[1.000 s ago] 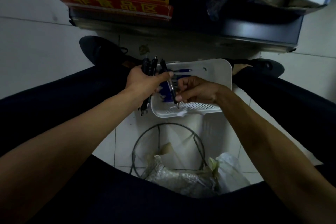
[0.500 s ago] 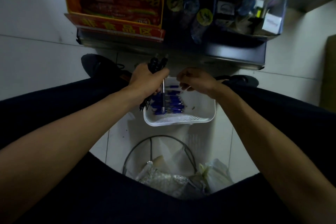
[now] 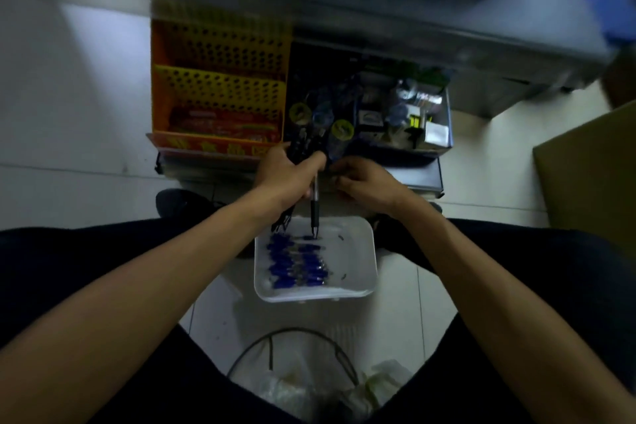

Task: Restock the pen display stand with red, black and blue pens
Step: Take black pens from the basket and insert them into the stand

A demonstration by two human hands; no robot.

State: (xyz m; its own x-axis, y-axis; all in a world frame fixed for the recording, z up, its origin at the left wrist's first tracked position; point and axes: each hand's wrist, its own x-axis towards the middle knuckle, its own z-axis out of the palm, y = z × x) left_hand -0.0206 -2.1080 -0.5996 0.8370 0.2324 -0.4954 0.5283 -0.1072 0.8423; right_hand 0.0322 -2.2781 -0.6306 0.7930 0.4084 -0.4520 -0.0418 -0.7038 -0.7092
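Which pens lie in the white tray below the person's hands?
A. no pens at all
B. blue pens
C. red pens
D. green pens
B: blue pens lie side by side in the white tray, while the left hand grips a bundle of dark pens above it.
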